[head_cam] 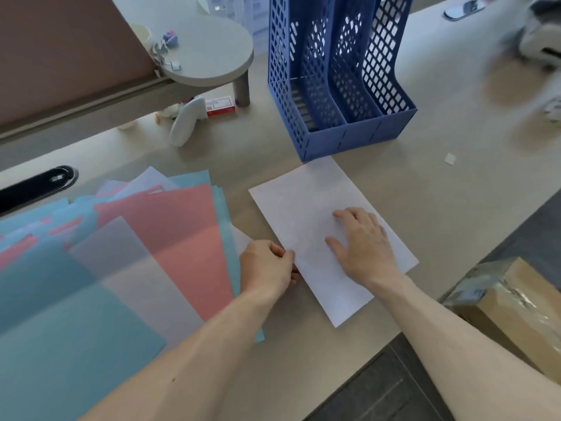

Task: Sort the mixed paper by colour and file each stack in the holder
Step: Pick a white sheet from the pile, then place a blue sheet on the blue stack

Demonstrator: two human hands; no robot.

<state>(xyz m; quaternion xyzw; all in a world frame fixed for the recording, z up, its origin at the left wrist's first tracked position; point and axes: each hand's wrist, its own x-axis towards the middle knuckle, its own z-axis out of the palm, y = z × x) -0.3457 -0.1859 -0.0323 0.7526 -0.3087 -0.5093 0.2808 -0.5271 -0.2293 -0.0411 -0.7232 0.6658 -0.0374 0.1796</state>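
On the pale beige desk a white sheet lies flat and slightly askew, its far corner just short of the blue holder. The right hand rests on the sheet, palm down with fingers spread and straight. The left hand pinches the sheet's left edge, thumb on top and fingers curled beneath. To the left, a fanned pile of pink, teal and whitish paper covers that part of the desk, overlapping and unsorted, its near edge passing under the left forearm. The holder (a lattice-walled rack with three slots) stands upright. Behind the pile a black oval slot is set into the desk top, and a brown panel rises at the back. A round grey shelf on a short leg stands beside the panel, with a red-and-white box beneath it. A small white scrap lies right of the holder. The objects at the upper right are too blurred to name. Past the desk's near right edge a taped carton sits on the dark floor.
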